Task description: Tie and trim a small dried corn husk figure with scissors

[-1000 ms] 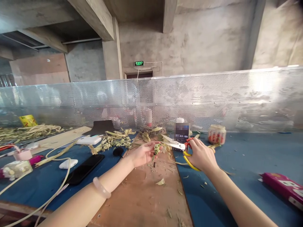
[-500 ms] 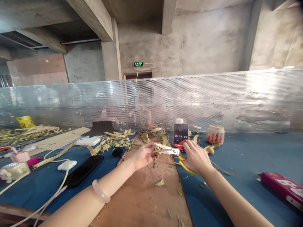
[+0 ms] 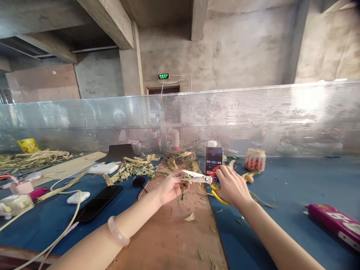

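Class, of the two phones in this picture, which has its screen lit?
The upright phone, beyond the scissors in the right hand: it shows 00:22:09. The other phone lies flat at left, its screen dark.

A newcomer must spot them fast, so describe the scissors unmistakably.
Find the brown board running between blue surfaces. Near its far end, the right hand grips the scissors, blades open toward the left hand. Their red-and-yellow handles set them apart from the dull plant scraps nearby.

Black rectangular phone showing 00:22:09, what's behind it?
A white round cap shows above the black rectangular phone; whatever lies under the cap is mostly covered.
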A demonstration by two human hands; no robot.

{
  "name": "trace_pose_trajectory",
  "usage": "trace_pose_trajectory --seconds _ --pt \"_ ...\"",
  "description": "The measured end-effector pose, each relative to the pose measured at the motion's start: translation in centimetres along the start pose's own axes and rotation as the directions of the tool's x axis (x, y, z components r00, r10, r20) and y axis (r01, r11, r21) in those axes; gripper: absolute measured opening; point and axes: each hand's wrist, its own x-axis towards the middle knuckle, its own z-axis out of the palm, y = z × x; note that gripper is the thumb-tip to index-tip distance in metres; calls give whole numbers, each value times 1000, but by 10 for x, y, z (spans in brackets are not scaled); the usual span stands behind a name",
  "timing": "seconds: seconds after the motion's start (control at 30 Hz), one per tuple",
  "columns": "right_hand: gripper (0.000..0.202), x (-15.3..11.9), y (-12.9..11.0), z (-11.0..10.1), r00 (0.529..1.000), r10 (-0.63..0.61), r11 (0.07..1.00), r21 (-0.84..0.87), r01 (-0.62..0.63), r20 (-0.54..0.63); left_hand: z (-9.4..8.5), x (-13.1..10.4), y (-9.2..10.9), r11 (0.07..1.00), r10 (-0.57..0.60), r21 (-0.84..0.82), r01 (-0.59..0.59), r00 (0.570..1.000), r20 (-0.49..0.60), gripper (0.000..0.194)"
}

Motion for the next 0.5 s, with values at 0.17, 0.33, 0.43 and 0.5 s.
trace_pose_trajectory --seconds 0.17,0.33,0.43,0.5 --pt "8 -1 0 0 1000 12 1000 -28 -13 -26 13 -5 -3 999 -12 -33 9 995 -103 23" --pt "9 -2 1 3 1000 8 1000 -26 -9 -27 18 -6 -2 999 -7 -49 0 991 -135 26" --pt "10 -2 1 3 1000 2 999 -37 -2 -18 18 -6 0 999 -6 -53 0 992 -124 23" --pt "12 -2 2 4 1000 6 999 -42 -7 -24 18 -6 0 999 2 -47 -8 992 -123 23"
